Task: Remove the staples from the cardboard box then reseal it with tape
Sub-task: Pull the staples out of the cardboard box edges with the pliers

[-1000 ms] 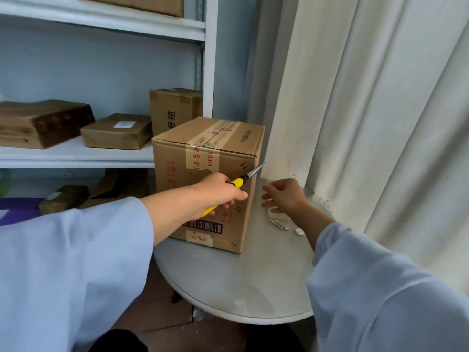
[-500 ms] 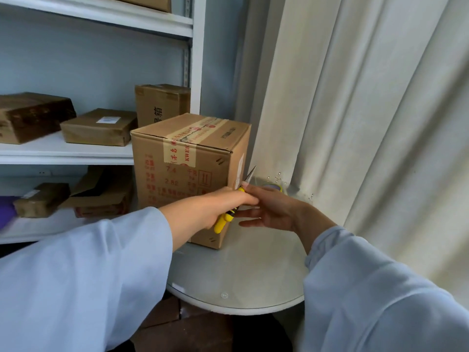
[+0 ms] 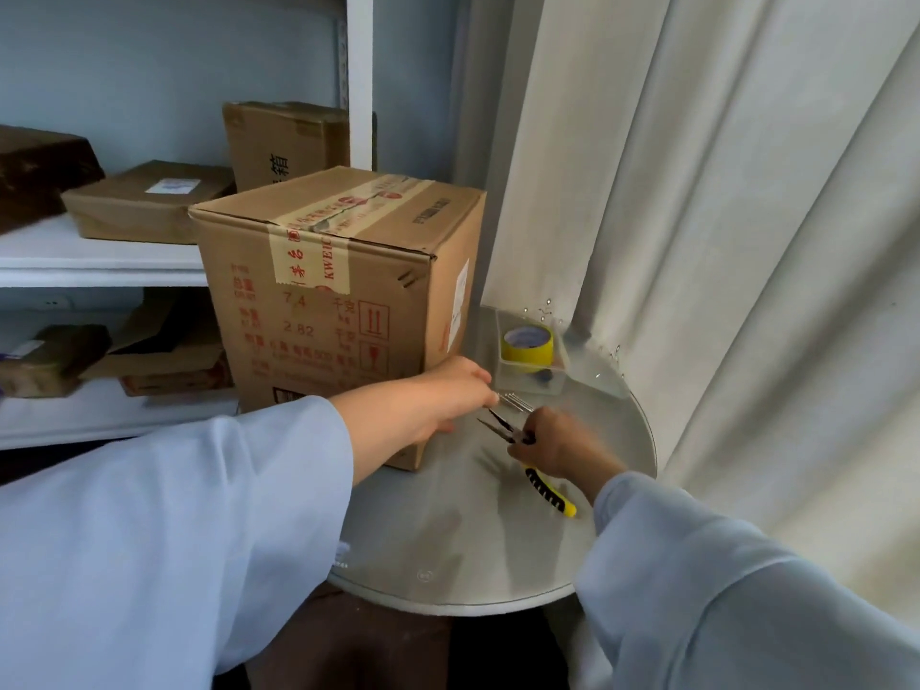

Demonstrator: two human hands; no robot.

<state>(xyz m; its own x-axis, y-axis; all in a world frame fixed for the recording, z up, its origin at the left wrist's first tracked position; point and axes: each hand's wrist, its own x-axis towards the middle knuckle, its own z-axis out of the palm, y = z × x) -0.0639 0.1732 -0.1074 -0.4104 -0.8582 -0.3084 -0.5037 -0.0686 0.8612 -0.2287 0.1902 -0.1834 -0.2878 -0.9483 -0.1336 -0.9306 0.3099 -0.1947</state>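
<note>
The cardboard box [image 3: 318, 311] stands upright on the round table [image 3: 448, 545], with printed tape [image 3: 348, 206] across its closed top. My right hand [image 3: 552, 448] grips the yellow and black pliers [image 3: 551, 492], their thin jaws pointing left towards the box. My left hand [image 3: 448, 395] is low at the box's front right corner. Its curled fingertips are at the end of a few loose metal staples [image 3: 517, 403] lying on the table. Whether they pinch the staples is hidden. A yellow tape roll [image 3: 526, 343] sits in a clear tray [image 3: 560, 378] behind the hands.
White shelves [image 3: 99, 263] on the left hold several brown parcels and boxes. A pale curtain [image 3: 697, 241] hangs close behind and to the right of the table. The table's rim curves near my right sleeve.
The pliers have passed from my left hand to my right hand, which has lowered them to the table. My left hand has dropped to the staples. The view has shifted right, showing the tape tray.
</note>
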